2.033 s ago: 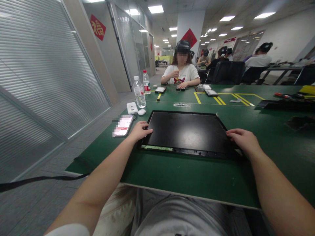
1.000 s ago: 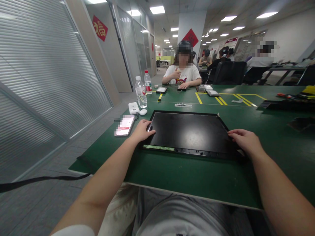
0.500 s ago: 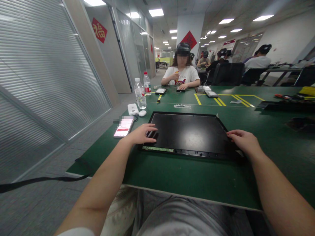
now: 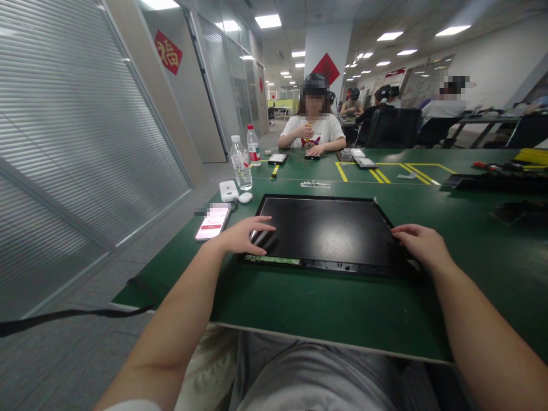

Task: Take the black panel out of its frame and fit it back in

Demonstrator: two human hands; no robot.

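A large black flat panel (image 4: 325, 231), like a bare monitor screen, lies flat on the green table (image 4: 325, 308) in front of me. A narrow green circuit strip (image 4: 272, 260) shows along its near left edge. My left hand (image 4: 242, 237) rests on the panel's left edge with the fingers stretched out flat over the black surface. My right hand (image 4: 422, 246) lies on the panel's right edge, fingers loosely curved over the frame. Neither hand holds anything else.
A phone (image 4: 212, 222) with a lit screen lies left of the panel. Beyond it are a white charger box (image 4: 228, 190), a white mouse-like object (image 4: 245, 197) and two water bottles (image 4: 241, 163). A person (image 4: 311, 128) sits across the table. Dark parts (image 4: 496, 181) lie far right.
My left hand has slid a little further onto the panel and its fingers have spread flatter. The right hand has stayed on the right edge. The panel has not moved.
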